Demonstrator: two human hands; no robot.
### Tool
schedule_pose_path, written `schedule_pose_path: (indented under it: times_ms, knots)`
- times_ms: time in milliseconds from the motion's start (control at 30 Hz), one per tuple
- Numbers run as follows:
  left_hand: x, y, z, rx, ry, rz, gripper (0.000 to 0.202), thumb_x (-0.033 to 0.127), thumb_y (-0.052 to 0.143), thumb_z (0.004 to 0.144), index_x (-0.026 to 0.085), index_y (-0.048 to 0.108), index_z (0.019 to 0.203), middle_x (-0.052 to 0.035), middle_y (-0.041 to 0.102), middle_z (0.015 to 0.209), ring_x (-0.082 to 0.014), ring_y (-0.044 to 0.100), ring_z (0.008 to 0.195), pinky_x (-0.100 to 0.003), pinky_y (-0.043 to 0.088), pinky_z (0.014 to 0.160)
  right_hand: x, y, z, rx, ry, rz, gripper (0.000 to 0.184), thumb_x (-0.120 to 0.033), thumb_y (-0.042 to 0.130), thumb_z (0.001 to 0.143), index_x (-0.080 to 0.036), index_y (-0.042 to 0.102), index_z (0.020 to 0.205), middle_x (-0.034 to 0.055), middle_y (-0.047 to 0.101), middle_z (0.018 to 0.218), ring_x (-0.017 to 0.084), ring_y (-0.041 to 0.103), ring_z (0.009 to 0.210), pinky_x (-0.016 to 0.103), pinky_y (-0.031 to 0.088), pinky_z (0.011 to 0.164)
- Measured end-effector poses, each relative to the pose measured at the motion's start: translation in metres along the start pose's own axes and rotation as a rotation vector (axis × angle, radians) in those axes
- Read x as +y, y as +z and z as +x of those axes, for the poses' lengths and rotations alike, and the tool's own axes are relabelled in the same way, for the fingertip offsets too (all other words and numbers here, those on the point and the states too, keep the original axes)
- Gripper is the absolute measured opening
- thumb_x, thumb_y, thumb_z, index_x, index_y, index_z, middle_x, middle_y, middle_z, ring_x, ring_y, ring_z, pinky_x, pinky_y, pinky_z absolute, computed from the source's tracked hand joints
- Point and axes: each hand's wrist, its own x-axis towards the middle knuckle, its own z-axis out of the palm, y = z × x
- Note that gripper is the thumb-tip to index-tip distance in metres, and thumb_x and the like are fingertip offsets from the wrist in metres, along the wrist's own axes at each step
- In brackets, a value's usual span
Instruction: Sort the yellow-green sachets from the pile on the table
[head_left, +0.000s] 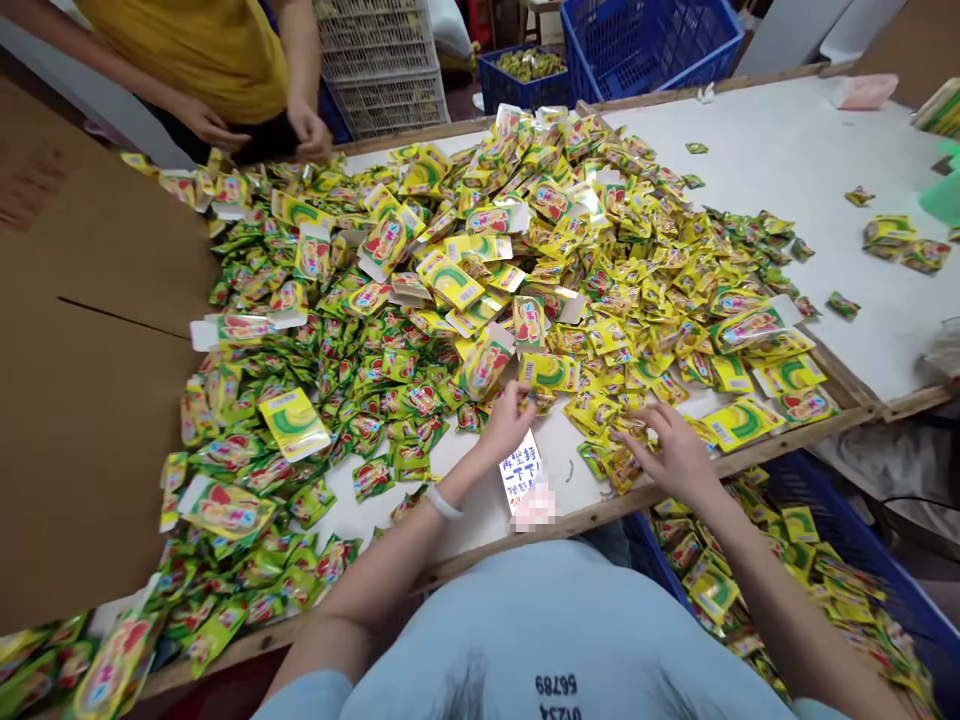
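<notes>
A light blue shirt fills the near edge. To its right, below the table, a blue crate holds yellow and green packets. The table's wooden edge runs just ahead of the shirt.

A card with writing lies on a bare strip near this edge, its lower end blurred out. Right of it, the right hand is over the near rim of the pile, palm down, fingers spread and bent above yellow packets. Beyond the card's top, the left hand, with a pale band on its wrist, has its fingers bent together at the pile beside a yellow box; whether they grip anything I cannot tell.

Mostly green packets spread on the left, against a brown carton; the heap of yellow packets rises in the middle and right, with flat boxes scattered on top. A few loose packets lie farther right.

At the far left edge, a co-worker in a yellow top has both hands low by the pile. Behind stand white crates and a large blue basket.
</notes>
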Motion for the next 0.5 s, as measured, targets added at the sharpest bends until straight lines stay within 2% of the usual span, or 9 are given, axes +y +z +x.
schedule_pose_path:
  times_ms: [67, 133, 200, 267, 333, 400, 433, 500]
  knots:
    - [0.001, -0.005, -0.007, -0.011, -0.049, -0.102, 0.021, 0.027, 0.057, 0.089, 0.017, 0.053, 0.107, -0.0069, 0.067, 0.093, -0.0182, 0.067, 0.076, -0.034, 0.057, 0.068, -0.011, 0.001, -0.013, -0.030, -0.024, -0.083, 0.024, -0.042, 0.054, 0.096, -0.020, 0.062, 0.100, 0.0106, 0.064, 0.096, 0.028, 0.059, 0.093, 0.039, 0.048, 0.080]
    - [0.005, -0.007, -0.015, -0.039, -0.104, -0.261, 0.028, 0.031, 0.061, 0.088, 0.017, 0.053, 0.110, -0.0058, 0.068, 0.092, -0.0175, 0.068, 0.077, -0.033, 0.059, 0.066, -0.022, 0.006, -0.021, -0.103, -0.048, -0.209, 0.023, -0.042, 0.058, 0.093, -0.020, 0.063, 0.097, 0.0129, 0.065, 0.096, 0.030, 0.057, 0.094, 0.040, 0.047, 0.078]
    - [0.010, -0.008, -0.024, -0.047, -0.178, -0.447, 0.036, 0.032, 0.068, 0.083, 0.017, 0.055, 0.114, -0.0059, 0.069, 0.095, -0.0180, 0.068, 0.080, -0.034, 0.060, 0.068, -0.029, 0.013, -0.023, -0.133, -0.040, -0.295, 0.017, -0.034, 0.059, 0.091, -0.018, 0.065, 0.092, 0.0157, 0.066, 0.097, 0.032, 0.056, 0.097, 0.040, 0.046, 0.077]
    - [0.016, -0.007, -0.032, -0.051, -0.251, -0.579, 0.039, 0.032, 0.072, 0.080, 0.017, 0.058, 0.113, -0.0076, 0.070, 0.100, -0.0191, 0.069, 0.083, -0.035, 0.061, 0.072, -0.028, 0.015, -0.018, -0.130, -0.040, -0.274, 0.012, -0.023, 0.057, 0.091, -0.017, 0.066, 0.087, 0.0159, 0.068, 0.094, 0.031, 0.057, 0.098, 0.042, 0.046, 0.079]
    - [0.019, -0.007, -0.040, -0.062, -0.284, -0.618, 0.036, 0.032, 0.072, 0.079, 0.015, 0.063, 0.109, -0.0098, 0.070, 0.104, -0.0205, 0.070, 0.087, -0.037, 0.060, 0.077, -0.025, 0.010, -0.007, -0.087, -0.060, -0.134, 0.014, -0.023, 0.054, 0.093, -0.019, 0.067, 0.090, 0.0149, 0.070, 0.098, 0.031, 0.058, 0.103, 0.045, 0.047, 0.084]
    - [0.021, -0.008, -0.046, -0.070, -0.283, -0.627, 0.032, 0.033, 0.072, 0.079, 0.013, 0.067, 0.104, -0.0110, 0.070, 0.107, -0.0224, 0.070, 0.092, -0.039, 0.059, 0.083, -0.026, 0.002, 0.007, -0.034, -0.048, 0.118, 0.019, -0.029, 0.051, 0.096, -0.020, 0.068, 0.097, 0.0124, 0.071, 0.103, 0.029, 0.061, 0.102, 0.045, 0.049, 0.086]
    - [0.021, -0.008, -0.049, -0.069, -0.273, -0.623, 0.032, 0.033, 0.071, 0.078, 0.013, 0.068, 0.103, -0.0109, 0.070, 0.108, -0.0233, 0.070, 0.094, -0.039, 0.059, 0.084, -0.029, -0.001, 0.015, -0.042, -0.021, 0.279, 0.022, -0.032, 0.049, 0.098, -0.021, 0.067, 0.100, 0.0106, 0.072, 0.099, 0.027, 0.064, 0.096, 0.042, 0.051, 0.082]
    - [0.021, -0.009, -0.054, -0.044, -0.257, -0.612, 0.032, 0.035, 0.070, 0.078, 0.015, 0.069, 0.103, -0.0096, 0.071, 0.109, -0.0239, 0.069, 0.096, -0.039, 0.058, 0.084, -0.041, -0.005, 0.029, -0.154, 0.044, 0.600, 0.025, -0.038, 0.048, 0.099, -0.021, 0.065, 0.100, 0.0054, 0.071, 0.082, 0.022, 0.067, 0.076, 0.035, 0.054, 0.070]
